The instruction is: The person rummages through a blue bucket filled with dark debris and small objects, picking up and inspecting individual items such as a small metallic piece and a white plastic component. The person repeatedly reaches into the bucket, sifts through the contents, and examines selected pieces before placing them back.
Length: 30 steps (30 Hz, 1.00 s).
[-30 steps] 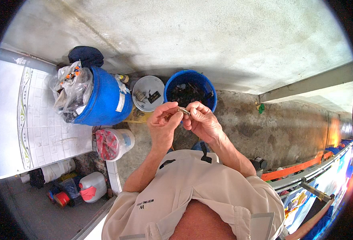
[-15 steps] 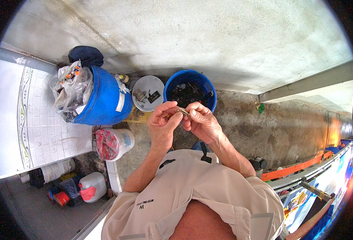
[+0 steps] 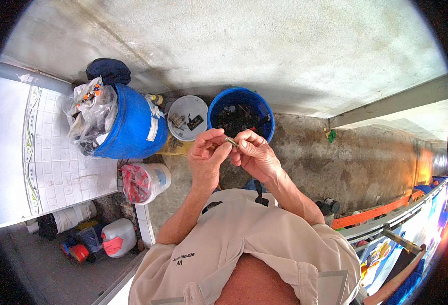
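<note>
Both my hands meet in front of my chest, pinching one small metallic piece (image 3: 231,142) between thumbs and fingertips. It looks short and narrow; its exact kind is too small to make out. My left hand (image 3: 208,152) grips its left end and my right hand (image 3: 257,155) its right end. Just beyond my fingers stands a blue tub (image 3: 242,91) holding dark scraps. Beside it on the left is a white bucket (image 3: 187,100) with a black part (image 3: 195,122) and a greyish metal part (image 3: 177,120) inside.
A large blue barrel (image 3: 137,122) stuffed with plastic bags stands at the left. Nearer is a white pail (image 3: 160,180) with red plastic in it. A white jug (image 3: 120,236) sits at lower left. An orange bar (image 3: 371,212) runs along the right; a concrete wall (image 3: 285,51) rises ahead.
My hands stay almost in place. The small metallic piece has turned slightly between my fingertips, with more of it showing.
</note>
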Available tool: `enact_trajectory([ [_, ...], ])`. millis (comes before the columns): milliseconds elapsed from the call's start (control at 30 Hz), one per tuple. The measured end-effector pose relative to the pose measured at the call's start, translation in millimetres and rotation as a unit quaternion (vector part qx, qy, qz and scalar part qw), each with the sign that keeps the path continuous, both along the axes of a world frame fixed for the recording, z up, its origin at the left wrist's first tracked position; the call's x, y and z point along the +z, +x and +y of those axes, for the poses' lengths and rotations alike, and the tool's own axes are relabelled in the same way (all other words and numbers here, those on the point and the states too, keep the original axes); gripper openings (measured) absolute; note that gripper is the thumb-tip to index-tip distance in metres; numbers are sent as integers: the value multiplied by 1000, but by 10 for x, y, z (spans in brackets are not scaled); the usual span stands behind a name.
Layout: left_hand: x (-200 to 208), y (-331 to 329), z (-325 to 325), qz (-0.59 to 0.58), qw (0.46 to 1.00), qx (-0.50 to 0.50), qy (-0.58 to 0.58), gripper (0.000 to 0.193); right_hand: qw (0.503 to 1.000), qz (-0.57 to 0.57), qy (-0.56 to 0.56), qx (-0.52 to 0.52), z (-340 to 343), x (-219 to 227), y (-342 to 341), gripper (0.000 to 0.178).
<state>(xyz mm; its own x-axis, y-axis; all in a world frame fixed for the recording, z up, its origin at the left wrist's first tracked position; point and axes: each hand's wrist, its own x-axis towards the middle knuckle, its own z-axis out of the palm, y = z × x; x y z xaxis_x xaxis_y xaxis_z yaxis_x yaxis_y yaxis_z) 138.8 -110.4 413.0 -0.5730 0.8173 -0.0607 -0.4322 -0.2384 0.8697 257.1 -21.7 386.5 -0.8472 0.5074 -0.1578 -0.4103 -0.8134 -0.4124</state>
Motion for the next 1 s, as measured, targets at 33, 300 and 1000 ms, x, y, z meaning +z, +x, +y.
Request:
enact_trajectory([
  [33, 6, 5, -1, -4, 1000, 0, 0, 34, 1000, 0, 0, 0, -3, -3, 2, 11],
  [300, 11, 28, -11, 5, 1000, 6, 6, 34, 1000, 3, 0, 0, -23, -4, 7, 11],
  [1000, -29, 45, -47, 52, 998, -18, 7, 38, 1000, 8, -12, 5, -67, -60, 60, 9],
])
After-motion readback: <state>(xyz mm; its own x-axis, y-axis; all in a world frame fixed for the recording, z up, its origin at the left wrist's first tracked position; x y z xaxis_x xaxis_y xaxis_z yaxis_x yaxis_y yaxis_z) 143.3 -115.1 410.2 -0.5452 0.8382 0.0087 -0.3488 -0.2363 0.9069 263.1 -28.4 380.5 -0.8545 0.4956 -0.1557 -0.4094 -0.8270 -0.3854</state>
